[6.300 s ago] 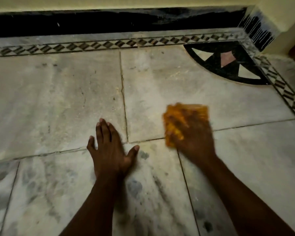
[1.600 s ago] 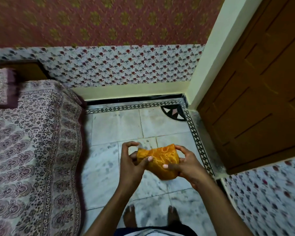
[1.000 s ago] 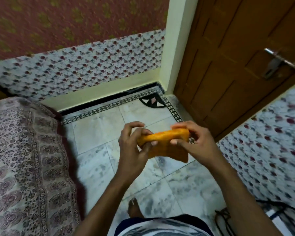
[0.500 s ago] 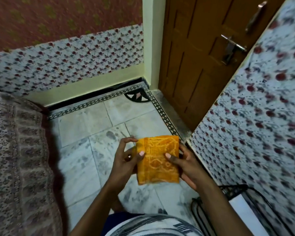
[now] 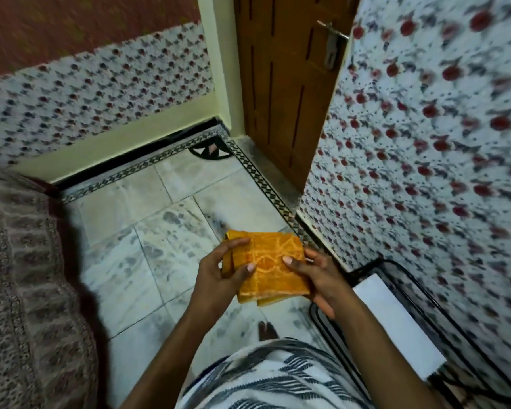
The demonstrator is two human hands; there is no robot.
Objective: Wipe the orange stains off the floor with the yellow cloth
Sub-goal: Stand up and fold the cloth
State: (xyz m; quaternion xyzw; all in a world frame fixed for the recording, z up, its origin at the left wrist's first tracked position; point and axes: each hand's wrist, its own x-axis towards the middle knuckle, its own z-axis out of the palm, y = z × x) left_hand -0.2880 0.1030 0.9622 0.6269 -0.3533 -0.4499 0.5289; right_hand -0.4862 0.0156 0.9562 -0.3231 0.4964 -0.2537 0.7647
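I stand upright and look down at the marble floor (image 5: 160, 261), pale with grey marks; I make out no orange stain on it from here. The yellow-orange cloth (image 5: 270, 267), folded into a rough square, is held in the air at waist height. My left hand (image 5: 219, 276) pinches its left edge between thumb and fingers. My right hand (image 5: 319, 276) holds its right edge, thumb on top and fingers underneath.
A bed with a patterned cover (image 5: 21, 290) runs along the left. A brown wooden door (image 5: 283, 84) stands at the far corner. A flower-patterned wall (image 5: 425, 172) is close on the right, with a black wire rack holding a white box (image 5: 396, 326) below it.
I rose from kneeling and scrubbing the floor to standing. Both hands took the cloth and folded it flat. My view has swung right toward the door and the rack.
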